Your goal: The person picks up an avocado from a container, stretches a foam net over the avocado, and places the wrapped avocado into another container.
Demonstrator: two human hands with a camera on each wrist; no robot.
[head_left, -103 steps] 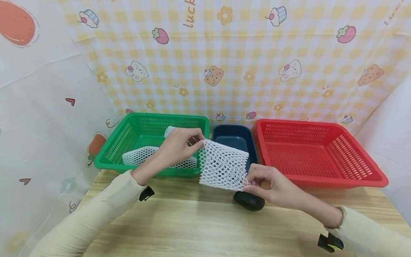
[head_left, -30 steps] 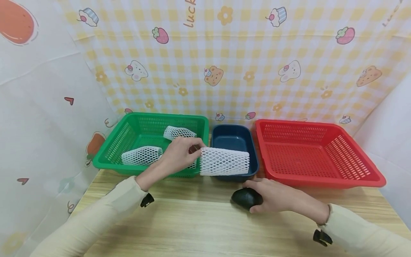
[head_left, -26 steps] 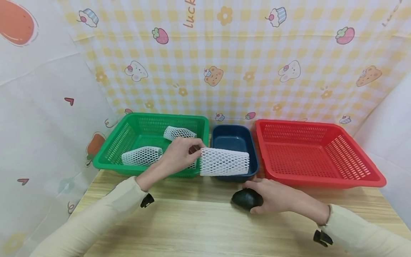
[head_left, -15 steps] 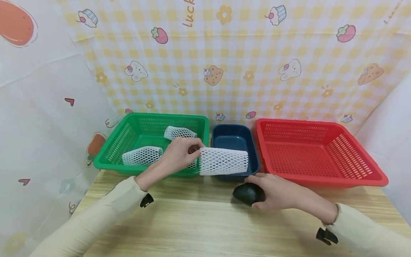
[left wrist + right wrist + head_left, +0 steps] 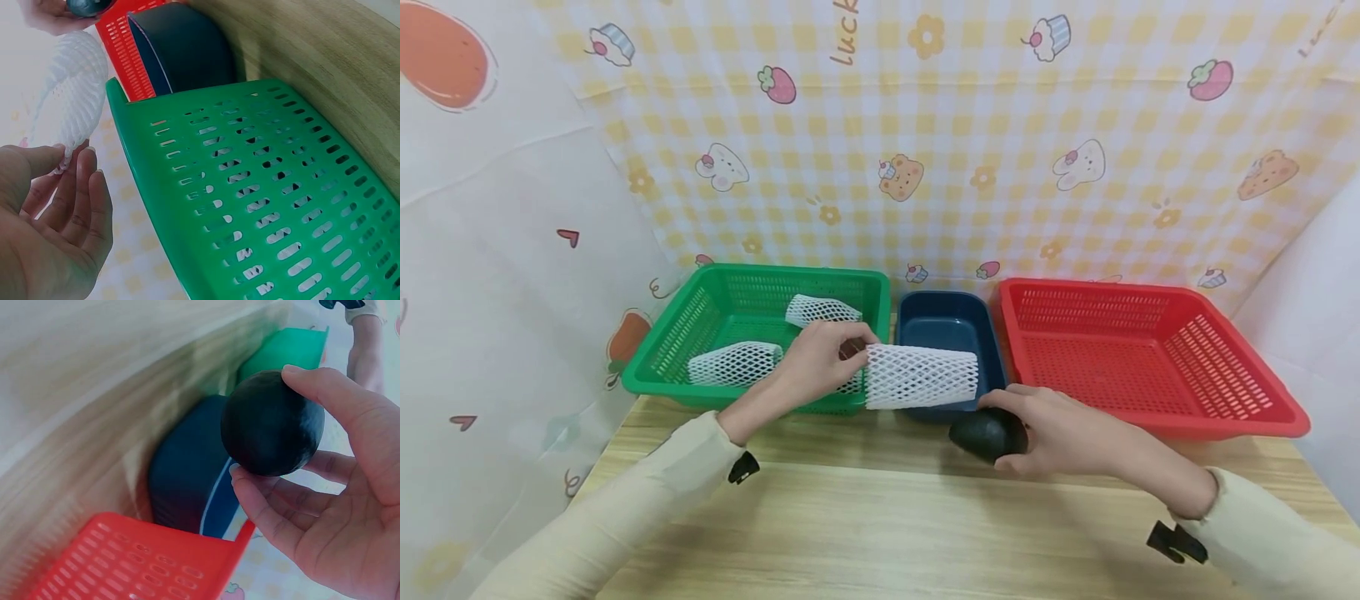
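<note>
My left hand (image 5: 826,360) pinches one end of a white foam net sleeve (image 5: 922,377), which stretches sideways in front of the blue tub. In the left wrist view the sleeve (image 5: 74,94) bulges open like a tube, with thumb and fingertips at its edge. A dark avocado (image 5: 988,434) sits in my right hand (image 5: 1063,429), just below and right of the sleeve's far end. The right wrist view has thumb and fingers spread round the avocado (image 5: 273,425), raised near the rim of the blue tub.
A green basket (image 5: 638,379) on the left holds several more white net sleeves (image 5: 734,364). Between it and a red basket (image 5: 1165,421) on the right stands the dark blue tub (image 5: 943,333). A patterned cloth (image 5: 820,167) hangs close behind all three on the wooden table (image 5: 850,525).
My right hand let go of the sleeve's corner, took the avocado from the table and has raised it slightly up and right. The left hand keeps the sleeve, now narrower, almost still.
</note>
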